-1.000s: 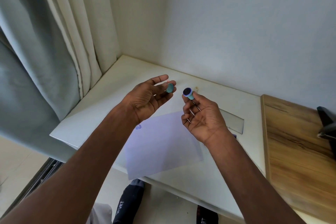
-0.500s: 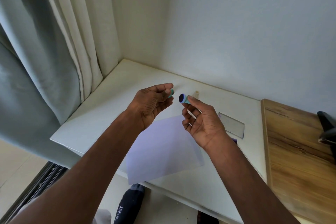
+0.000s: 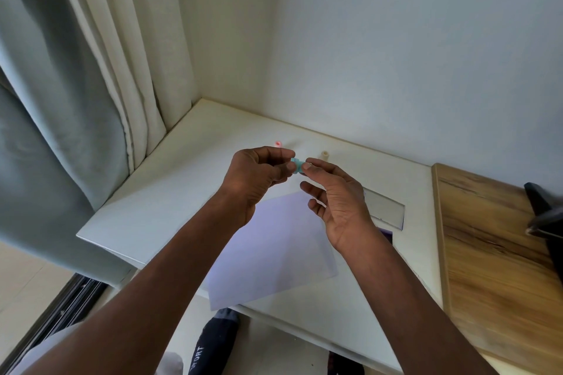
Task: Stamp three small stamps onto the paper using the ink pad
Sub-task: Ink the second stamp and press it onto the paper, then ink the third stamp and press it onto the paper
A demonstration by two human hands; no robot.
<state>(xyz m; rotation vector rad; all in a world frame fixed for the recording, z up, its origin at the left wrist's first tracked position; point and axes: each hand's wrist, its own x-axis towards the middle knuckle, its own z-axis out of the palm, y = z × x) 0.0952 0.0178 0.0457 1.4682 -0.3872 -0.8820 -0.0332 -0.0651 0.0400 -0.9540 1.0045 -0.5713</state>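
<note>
At centre frame, the left hand [image 3: 253, 173] and right hand [image 3: 338, 201] meet above the table [image 3: 170, 189], each pinching one end of a teal stamp [image 3: 297, 165]. Below them lies the paper [image 3: 274, 265]; a pink stamp [image 3: 277, 143] and a cream stamp [image 3: 325, 155] stand just above, the ink pad [image 3: 384, 214] at right.

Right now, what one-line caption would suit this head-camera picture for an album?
Both hands pinch a teal stamp together above the paper on the white table.
</note>
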